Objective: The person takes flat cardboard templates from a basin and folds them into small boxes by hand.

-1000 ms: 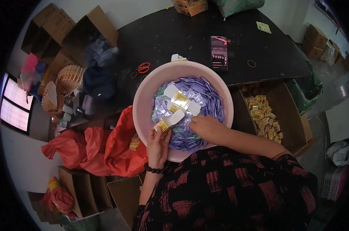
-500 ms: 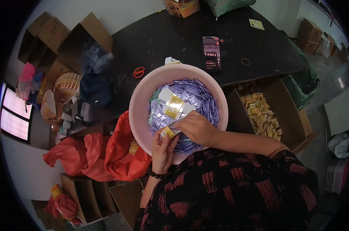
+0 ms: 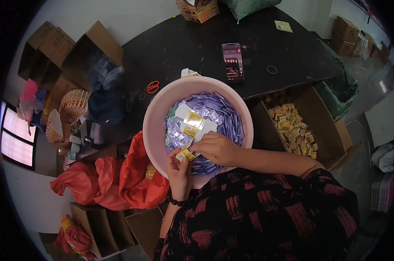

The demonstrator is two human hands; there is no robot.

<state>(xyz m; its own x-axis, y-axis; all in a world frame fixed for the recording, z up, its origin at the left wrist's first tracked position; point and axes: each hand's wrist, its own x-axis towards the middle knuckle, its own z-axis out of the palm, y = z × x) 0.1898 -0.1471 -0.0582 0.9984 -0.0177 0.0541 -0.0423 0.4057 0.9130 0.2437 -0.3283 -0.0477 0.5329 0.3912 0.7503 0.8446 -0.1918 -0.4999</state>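
My left hand (image 3: 178, 173) pinches a small yellow box (image 3: 186, 155) over the near-left rim of a pink tub (image 3: 152, 99). Fingers bent, my right hand (image 3: 215, 149) meets the right end of that box; its fingertips are partly hidden. A pale flap stands up from the box's top. Purple foil sachets (image 3: 225, 114) fill the tub, with some green ones at the left. On top of the sachets lie flattened yellow-and-white cartons (image 3: 194, 122), just beyond my hands.
A black table (image 3: 175, 48) carries a lit phone (image 3: 232, 63), red scissors (image 3: 152, 87) and a rubber band (image 3: 272, 69). At right, a cardboard box (image 3: 321, 117) contains many small yellow boxes (image 3: 292, 128). Red plastic bags (image 3: 105, 174) lie at left, near fans (image 3: 73, 104).
My right hand has shifted slightly down and left against the small box, and its fingers are more bunched. The silvery piece at its fingertips no longer shows. The whole view has shifted a little.
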